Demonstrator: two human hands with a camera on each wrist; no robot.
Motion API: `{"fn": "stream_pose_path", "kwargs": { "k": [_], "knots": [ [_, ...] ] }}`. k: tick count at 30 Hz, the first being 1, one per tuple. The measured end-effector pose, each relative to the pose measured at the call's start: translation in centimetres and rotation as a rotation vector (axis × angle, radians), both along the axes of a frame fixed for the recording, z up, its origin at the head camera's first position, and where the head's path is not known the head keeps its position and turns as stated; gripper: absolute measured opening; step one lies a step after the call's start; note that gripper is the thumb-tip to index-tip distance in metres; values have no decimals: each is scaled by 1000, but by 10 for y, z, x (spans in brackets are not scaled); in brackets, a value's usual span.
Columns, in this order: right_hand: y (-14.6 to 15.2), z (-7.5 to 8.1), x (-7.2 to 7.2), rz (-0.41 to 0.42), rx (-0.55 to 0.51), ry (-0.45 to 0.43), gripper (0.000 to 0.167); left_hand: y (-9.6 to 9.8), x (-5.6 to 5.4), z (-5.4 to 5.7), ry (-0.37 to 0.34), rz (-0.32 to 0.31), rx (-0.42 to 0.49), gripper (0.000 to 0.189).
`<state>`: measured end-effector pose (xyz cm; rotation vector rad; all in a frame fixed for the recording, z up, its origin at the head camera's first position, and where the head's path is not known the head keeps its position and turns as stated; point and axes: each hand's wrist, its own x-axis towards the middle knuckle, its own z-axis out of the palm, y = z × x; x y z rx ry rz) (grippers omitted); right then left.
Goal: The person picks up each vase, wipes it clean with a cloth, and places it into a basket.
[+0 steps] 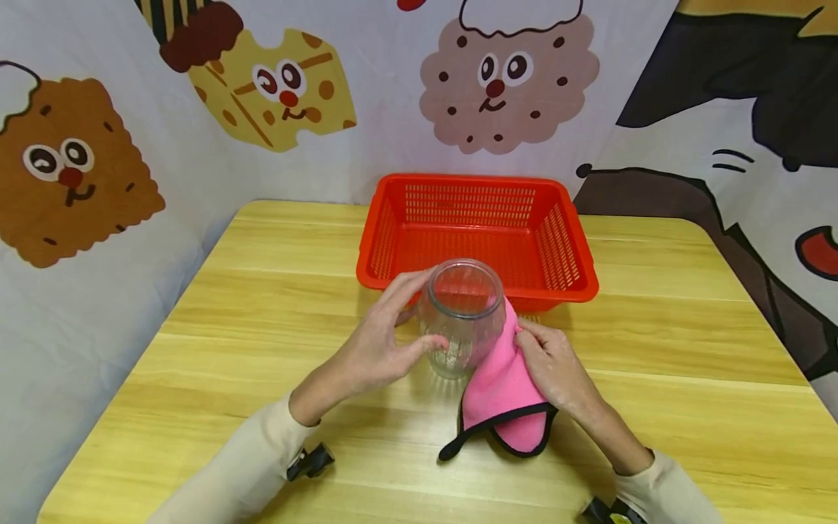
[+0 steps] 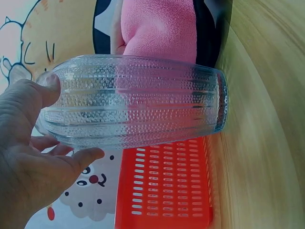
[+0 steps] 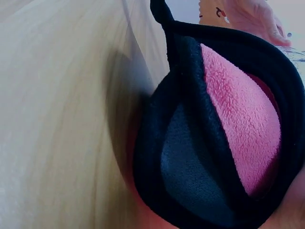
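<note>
A clear ribbed glass jar point(image 1: 458, 336) stands upright in front of the red basket, its round mouth facing up. My left hand point(image 1: 374, 343) holds it from the left, thumb on the near side and fingers around the far side. In the left wrist view, bumpy texture covers the jar point(image 2: 143, 102). My right hand point(image 1: 556, 367) grips a pink fleece cloth point(image 1: 500, 386) with black edging and a black loop. The cloth lies along the jar's right side and its lower end droops. Folded cloth point(image 3: 243, 119) fills much of the right wrist view and hides most of the right fingers.
Just behind the jar sits a red plastic basket point(image 1: 583, 294) with slotted walls. The wooden table point(image 1: 262, 306) reaches back to a cloth backdrop point(image 1: 386, 94) printed with cartoon snacks.
</note>
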<state>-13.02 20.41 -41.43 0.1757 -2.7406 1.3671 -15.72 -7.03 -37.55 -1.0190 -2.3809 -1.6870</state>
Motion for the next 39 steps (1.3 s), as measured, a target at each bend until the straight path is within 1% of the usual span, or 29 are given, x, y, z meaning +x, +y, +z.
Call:
{"fn": "stream_pose_path", "kwargs": {
  "k": [5, 9, 14, 16, 18, 22, 24, 27, 29, 32, 35, 36, 39],
  "knots": [
    [0, -1, -1, 25, -11, 6, 30, -1, -2, 0, -7, -33, 1, 89],
    [-1, -2, -1, 31, -5, -14, 29, -2, -3, 0, -18, -65, 1, 87],
    [-2, -2, 0, 46, 3, -53, 29, -5, -5, -2, -94, -97, -28, 84],
    [-2, -2, 1, 59, 26, -64, 28, -6, -6, -2, -122, -109, -38, 83],
    [-1, -4, 1, 78, 63, -76, 28, -8, -8, -3, -135, -124, -44, 81],
    [4, -3, 3, 106, 116, -80, 27, -10, -12, -3, -145, -186, -18, 79],
    [7, 0, 4, 97, 104, -71, 30, -11, -14, -3, -146, -222, 4, 79],
    [10, 10, 9, 31, 64, -25, 35, -12, -15, -3, -138, -256, 30, 82],
    [10, 20, 12, -14, 13, 15, 35, -13, -14, -3, -116, -251, 41, 86],
    [9, 34, 15, -66, -62, 107, 34, -11, -11, -5, -79, -182, 31, 94],
    [6, 44, 16, -82, -122, 190, 34, -7, -9, -6, -52, -99, 13, 98],
    [5, 47, 16, -86, -133, 208, 34, -6, -8, -6, -48, -79, 7, 98],
    [1, 53, 15, -83, -154, 225, 36, -5, -8, -5, -45, -61, -1, 96]
  ]
}}
